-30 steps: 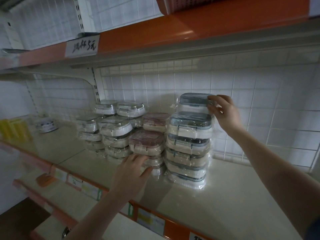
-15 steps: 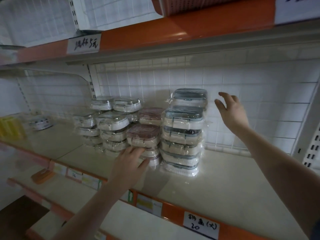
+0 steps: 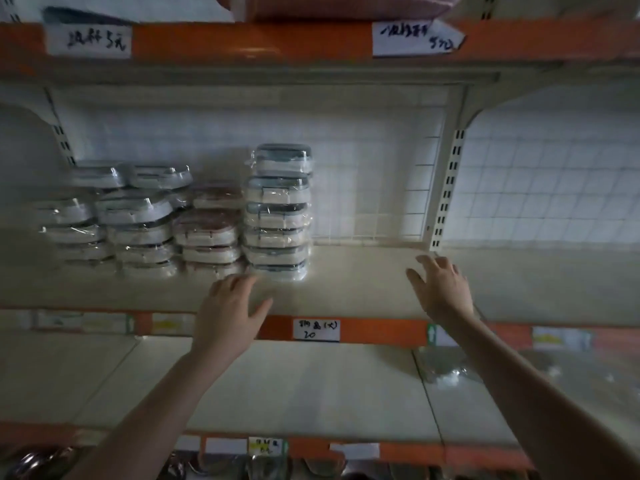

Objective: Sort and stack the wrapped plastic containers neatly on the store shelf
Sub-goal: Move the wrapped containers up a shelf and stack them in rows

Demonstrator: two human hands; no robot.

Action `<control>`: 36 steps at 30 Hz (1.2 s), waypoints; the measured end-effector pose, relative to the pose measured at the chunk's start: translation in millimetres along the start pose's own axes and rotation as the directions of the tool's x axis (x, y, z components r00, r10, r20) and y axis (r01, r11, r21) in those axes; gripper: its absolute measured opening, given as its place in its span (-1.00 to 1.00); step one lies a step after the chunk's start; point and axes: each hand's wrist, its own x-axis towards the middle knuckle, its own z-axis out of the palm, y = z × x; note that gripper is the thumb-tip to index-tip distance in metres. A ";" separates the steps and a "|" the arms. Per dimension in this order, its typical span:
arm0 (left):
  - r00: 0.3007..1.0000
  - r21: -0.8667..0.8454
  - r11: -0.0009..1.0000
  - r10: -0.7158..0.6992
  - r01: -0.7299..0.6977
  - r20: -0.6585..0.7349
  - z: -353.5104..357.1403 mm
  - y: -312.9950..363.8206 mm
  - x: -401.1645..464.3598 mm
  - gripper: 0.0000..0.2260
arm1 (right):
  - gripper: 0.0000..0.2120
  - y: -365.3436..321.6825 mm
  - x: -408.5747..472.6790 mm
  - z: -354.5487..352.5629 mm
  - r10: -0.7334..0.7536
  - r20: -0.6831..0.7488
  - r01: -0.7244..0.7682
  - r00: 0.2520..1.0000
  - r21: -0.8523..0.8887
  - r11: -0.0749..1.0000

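Standing mostly stocked on its left part: the store shelf, cream board with an orange front rail, bare board from the tall stack rightward to the upright

Grouped against the wire back panel: the wrapped plastic containers, in several piles that touch or nearly touch

Rising highest at the right end of the group: the tall stack of grey-lidded boxes, about six high, fairly square, top box set slightly back

Sitting lower just to its left: the pink-lidded pile, with another pink box behind

Leaning and less even further left: the clear-lidded piles, some tilted and overlapping, so probably still needing a tidy

Judged overall: sorting by lid colour largely done, squaring of the left piles apparently left, no loose containers visible on this board

Hovering over the front edge just before the tall stack: left hand, fingers spread and relaxed, holding nothing

Hovering well to the right near the upright: right hand, fingers likewise spread, empty

Hanging on the rail between the hands: handwritten price label
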 end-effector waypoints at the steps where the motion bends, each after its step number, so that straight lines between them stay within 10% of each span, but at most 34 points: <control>1: 1.000 -0.016 1.000 0.002 -0.002 0.007 3.3 5.8 -9.9 -0.62 | -0.61 9.1 -19.0 -2.1 0.017 0.001 -0.017 1.000 -0.009 1.000; 17: 0.969 -0.191 0.979 0.109 -0.067 0.221 65.8 142.4 -103.2 -0.58 | -0.65 173.0 -172.2 -53.6 0.281 0.040 -0.276 0.959 -0.102 0.956; 36: 0.883 -0.108 0.987 -0.055 0.119 0.466 247.1 393.4 -128.4 -0.52 | -0.58 453.6 -129.3 -28.6 0.294 0.313 -0.277 0.903 -0.100 0.956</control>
